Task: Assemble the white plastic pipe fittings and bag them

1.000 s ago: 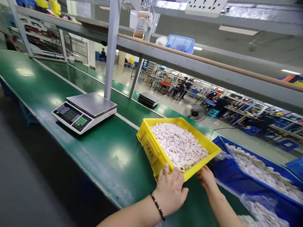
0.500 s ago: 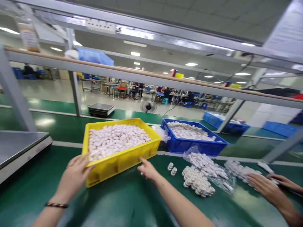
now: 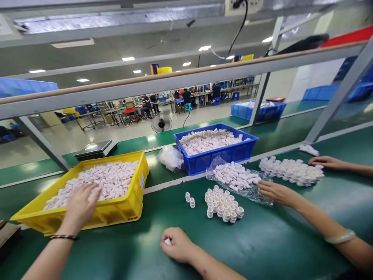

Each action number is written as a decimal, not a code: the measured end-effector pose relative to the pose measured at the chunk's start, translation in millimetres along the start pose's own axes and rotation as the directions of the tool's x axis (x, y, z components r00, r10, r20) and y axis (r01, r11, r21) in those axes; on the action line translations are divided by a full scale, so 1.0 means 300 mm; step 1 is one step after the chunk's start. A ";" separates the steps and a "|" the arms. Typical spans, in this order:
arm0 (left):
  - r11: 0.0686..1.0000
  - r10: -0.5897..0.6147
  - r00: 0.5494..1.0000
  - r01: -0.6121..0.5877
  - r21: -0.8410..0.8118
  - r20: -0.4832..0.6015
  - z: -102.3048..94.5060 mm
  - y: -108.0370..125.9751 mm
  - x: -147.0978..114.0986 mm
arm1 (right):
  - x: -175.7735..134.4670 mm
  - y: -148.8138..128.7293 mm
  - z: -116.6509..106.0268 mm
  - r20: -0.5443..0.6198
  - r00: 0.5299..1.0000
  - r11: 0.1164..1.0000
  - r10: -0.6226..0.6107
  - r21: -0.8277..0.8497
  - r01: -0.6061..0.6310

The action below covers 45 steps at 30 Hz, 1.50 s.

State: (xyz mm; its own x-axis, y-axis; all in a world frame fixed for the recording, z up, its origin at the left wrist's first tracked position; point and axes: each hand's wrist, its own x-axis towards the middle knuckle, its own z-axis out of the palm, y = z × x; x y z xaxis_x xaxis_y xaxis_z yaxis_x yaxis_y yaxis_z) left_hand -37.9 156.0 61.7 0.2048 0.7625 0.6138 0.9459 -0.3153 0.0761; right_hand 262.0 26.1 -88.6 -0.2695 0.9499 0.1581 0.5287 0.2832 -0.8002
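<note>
My left hand (image 3: 82,204) is over the near side of the yellow bin (image 3: 116,210). Its slightly blurred fingers are apart and reach toward the small white plastic fittings (image 3: 109,173) heaped inside; I see nothing held in it. Closed low over the green tabletop, my right hand (image 3: 178,244) grips a white fitting (image 3: 168,241), of which only a small part shows. Two fittings (image 3: 190,200) stand beyond that hand. A cluster of upright fittings (image 3: 223,204) is to their right.
Behind are a blue bin (image 3: 215,153) of fittings and a clear plastic bag (image 3: 171,158). At right, a co-worker's hands (image 3: 279,193) touch an opened bag of fittings and a grouped row (image 3: 291,171). A grey scale (image 3: 94,149) and metal frame posts (image 3: 264,97) stand farther back.
The view has swung right. My left hand has gone from the yellow bin's rim to over its fittings. My right hand has left the bin's side and curled closed near the tabletop.
</note>
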 end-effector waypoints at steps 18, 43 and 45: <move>0.961 0.037 0.999 -0.027 0.276 -0.030 0.196 0.293 -0.093 | -0.011 0.047 -0.008 -0.077 0.964 0.925 -0.254 -0.309 0.220; 0.997 -0.011 0.978 0.026 -0.072 0.208 -0.015 0.199 -0.280 | -0.010 0.045 -0.005 -0.077 0.956 0.932 -0.284 -0.258 0.257; 0.997 -0.009 0.979 0.023 -0.068 0.202 -0.016 0.197 -0.283 | -0.010 0.046 -0.005 -0.069 0.958 0.932 -0.279 -0.260 0.253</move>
State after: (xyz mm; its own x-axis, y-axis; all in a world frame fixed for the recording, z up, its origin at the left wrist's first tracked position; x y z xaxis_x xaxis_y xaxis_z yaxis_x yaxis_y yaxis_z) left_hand -0.7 70.0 17.6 0.2425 0.8636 0.4421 0.9312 -0.3350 0.1436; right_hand 271.3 27.2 -99.2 -0.3499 0.8398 0.4152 0.6338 0.5386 -0.5552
